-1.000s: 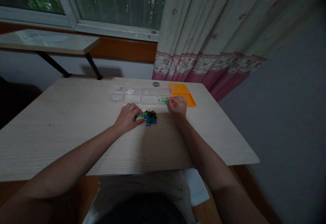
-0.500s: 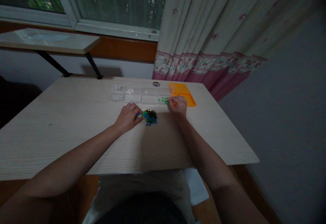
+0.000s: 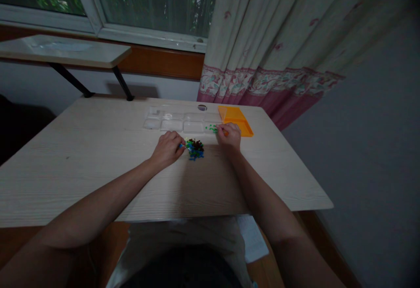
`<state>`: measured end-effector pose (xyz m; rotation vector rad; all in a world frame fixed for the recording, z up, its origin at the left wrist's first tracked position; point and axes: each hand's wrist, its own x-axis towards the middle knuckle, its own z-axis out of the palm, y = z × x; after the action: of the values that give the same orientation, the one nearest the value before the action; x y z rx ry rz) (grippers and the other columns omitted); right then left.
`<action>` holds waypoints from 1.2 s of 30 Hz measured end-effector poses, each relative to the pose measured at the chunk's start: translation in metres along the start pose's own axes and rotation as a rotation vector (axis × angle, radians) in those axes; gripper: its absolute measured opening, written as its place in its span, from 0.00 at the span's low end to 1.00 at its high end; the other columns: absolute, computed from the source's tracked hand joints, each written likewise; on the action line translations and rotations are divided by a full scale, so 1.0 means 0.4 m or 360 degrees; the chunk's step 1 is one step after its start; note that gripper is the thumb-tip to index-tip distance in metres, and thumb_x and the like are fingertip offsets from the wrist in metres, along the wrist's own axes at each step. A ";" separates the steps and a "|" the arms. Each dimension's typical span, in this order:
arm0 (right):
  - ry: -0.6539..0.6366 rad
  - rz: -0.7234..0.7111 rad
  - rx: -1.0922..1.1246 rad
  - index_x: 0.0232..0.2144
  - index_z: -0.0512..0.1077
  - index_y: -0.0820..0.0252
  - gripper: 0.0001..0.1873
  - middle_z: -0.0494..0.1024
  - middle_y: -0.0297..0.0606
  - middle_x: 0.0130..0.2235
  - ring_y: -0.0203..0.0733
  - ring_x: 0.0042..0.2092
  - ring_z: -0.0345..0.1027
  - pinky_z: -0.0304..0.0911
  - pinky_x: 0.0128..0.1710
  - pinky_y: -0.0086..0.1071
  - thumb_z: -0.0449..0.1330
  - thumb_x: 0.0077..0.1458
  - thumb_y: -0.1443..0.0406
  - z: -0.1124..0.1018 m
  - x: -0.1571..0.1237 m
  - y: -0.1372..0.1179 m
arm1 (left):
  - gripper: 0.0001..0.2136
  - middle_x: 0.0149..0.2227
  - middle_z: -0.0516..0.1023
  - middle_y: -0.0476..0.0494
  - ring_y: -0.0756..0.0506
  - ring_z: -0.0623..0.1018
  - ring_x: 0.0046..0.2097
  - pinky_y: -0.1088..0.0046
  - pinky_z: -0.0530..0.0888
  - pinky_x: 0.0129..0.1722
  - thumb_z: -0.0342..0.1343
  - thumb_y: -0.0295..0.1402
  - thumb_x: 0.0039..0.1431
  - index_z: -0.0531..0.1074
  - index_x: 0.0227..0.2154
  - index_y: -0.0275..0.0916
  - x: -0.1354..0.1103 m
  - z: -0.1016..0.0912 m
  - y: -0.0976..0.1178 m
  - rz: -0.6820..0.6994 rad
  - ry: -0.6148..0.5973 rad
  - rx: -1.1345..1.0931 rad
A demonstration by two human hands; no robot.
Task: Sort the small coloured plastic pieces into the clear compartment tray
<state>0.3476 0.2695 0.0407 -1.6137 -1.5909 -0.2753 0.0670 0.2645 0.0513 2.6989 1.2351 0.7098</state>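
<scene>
1. Your left hand (image 3: 168,148) has edged slightly toward the bead pile (image 3: 196,149) since half a second ago; the pile's blue fringe on that side has drawn in; your right hand (image 3: 229,136) has stayed where it was.
2. You sit at a pale wooden table (image 3: 98,170) that fills most of the view; a patterned curtain (image 3: 262,39) hangs beyond its far right corner.
3. You have a clear tray (image 3: 182,121) of small compartments near the far edge; an orange tray (image 3: 238,119) sits just beside its right end.
4. Your left hand rests on the table with its fingers curled and the tips drawn together at a blue bead (image 3: 181,146); whether you actually grip it is too small to tell.
5. Your right hand lies at the clear tray's right end, in front of the orange tray; its fingers are curled shut around a small orange piece (image 3: 225,133), of which only one end shows.
6. Between your hands lies the bead pile, dark brown, blue and green; it touches your left fingertips and sits near, but apart from, your right hand.
7. Loose green beads (image 3: 211,127) lie in the clear tray's near right compartment, just left of your right fingertips.
</scene>
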 end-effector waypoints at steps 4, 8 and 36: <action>-0.0038 0.0005 0.0011 0.33 0.80 0.58 0.15 0.78 0.40 0.34 0.44 0.40 0.66 0.58 0.45 0.38 0.56 0.61 0.58 -0.003 0.001 -0.003 | 0.09 0.41 0.73 0.40 0.38 0.70 0.46 0.60 0.67 0.45 0.58 0.36 0.59 0.74 0.41 0.40 -0.001 -0.001 0.002 0.0010 0.0004 0.0002; -0.0035 0.0014 0.0025 0.34 0.80 0.58 0.15 0.78 0.40 0.34 0.44 0.40 0.66 0.58 0.45 0.38 0.55 0.61 0.59 -0.005 0.000 -0.009 | 0.11 0.41 0.73 0.41 0.38 0.70 0.46 0.60 0.67 0.45 0.60 0.37 0.58 0.74 0.43 0.41 0.001 0.003 -0.001 0.0044 0.0013 -0.0037; -0.0409 -0.0656 0.0047 0.38 0.79 0.52 0.12 0.79 0.37 0.36 0.43 0.43 0.65 0.52 0.47 0.40 0.57 0.63 0.57 -0.027 -0.033 -0.131 | 0.11 0.36 0.72 0.39 0.41 0.70 0.42 0.61 0.68 0.45 0.47 0.35 0.67 0.72 0.36 0.37 0.011 0.016 -0.005 0.0051 0.0141 -0.0172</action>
<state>0.3020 0.2447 0.0596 -1.3263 -2.1147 -0.2648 0.0708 0.2698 0.0466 2.6312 1.1382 0.8828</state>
